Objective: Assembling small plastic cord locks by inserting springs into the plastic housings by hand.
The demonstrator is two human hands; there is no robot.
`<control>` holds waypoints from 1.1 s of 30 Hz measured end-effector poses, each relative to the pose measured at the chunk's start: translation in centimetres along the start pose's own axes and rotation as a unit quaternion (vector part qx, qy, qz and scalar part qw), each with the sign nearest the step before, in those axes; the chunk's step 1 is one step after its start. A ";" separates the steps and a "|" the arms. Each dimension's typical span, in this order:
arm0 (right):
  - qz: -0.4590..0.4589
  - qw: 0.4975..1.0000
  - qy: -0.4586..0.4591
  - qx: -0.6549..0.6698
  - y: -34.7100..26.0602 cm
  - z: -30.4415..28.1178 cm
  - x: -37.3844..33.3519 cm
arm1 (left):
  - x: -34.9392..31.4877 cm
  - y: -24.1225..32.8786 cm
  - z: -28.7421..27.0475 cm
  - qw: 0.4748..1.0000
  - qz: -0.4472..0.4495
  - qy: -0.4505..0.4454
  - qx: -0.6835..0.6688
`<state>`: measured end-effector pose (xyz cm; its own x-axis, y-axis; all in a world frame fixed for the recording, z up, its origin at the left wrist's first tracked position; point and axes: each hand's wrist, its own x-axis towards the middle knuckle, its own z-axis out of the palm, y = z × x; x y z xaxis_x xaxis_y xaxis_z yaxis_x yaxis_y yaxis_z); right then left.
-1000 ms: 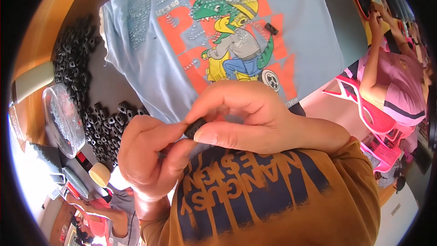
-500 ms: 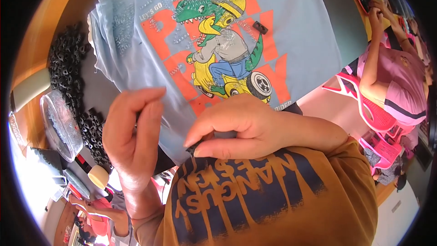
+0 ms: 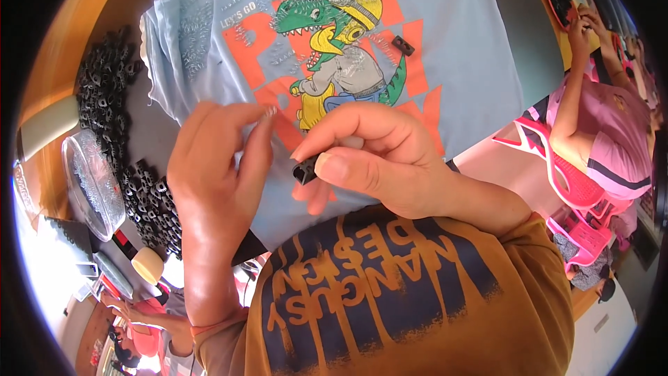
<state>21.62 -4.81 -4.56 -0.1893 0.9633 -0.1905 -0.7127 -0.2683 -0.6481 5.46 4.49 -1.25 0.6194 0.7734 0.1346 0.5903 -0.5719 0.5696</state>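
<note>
My right hand [image 3: 379, 160] pinches a small black plastic part [image 3: 304, 170] between thumb and fingers. The part has a hollow end and is held above the light blue T-shirt [image 3: 473, 90]. To its left, my left hand [image 3: 219, 153] is closed in a pinch, thumb against forefinger. A tiny shiny bit shows at those fingertips, too small to name. Small metal springs [image 3: 191, 45] lie scattered over the shirt's left side and its dinosaur print. Another black plastic part [image 3: 402, 45] rests on the print, right of the dinosaur.
A long heap of black plastic parts [image 3: 104, 104] runs along the table's left side. Beside it sits a clear round container [image 3: 94, 184] holding springs. At the right, a person in a pink shirt [image 3: 598, 132] works near pink chairs [image 3: 574, 174]. Another person [image 3: 146, 327] is at lower left.
My right hand has moved up and turned, bringing the black part into clearer view. My left hand has moved slightly right and upward, its thumb and forefinger now pinched together.
</note>
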 end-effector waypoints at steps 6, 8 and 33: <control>0.003 1.000 -0.007 -0.019 0.2 0.0 0.1 | -2.0 2.4 -3.4 0.995 -0.030 -0.046 -0.078; -0.021 0.999 -0.011 -0.038 0.4 0.2 0.1 | -2.2 2.7 -3.6 0.999 0.028 -0.038 -0.019; -0.027 0.987 -0.115 -0.113 0.5 -0.2 0.0 | -2.0 2.5 -4.8 0.982 -0.020 -0.124 -0.141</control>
<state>21.41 -4.96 -5.05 -0.3215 0.9469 0.0045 -0.5616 -0.1869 -0.8060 3.17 2.82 3.78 0.7261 0.6836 -0.0739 0.4716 -0.4169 0.7770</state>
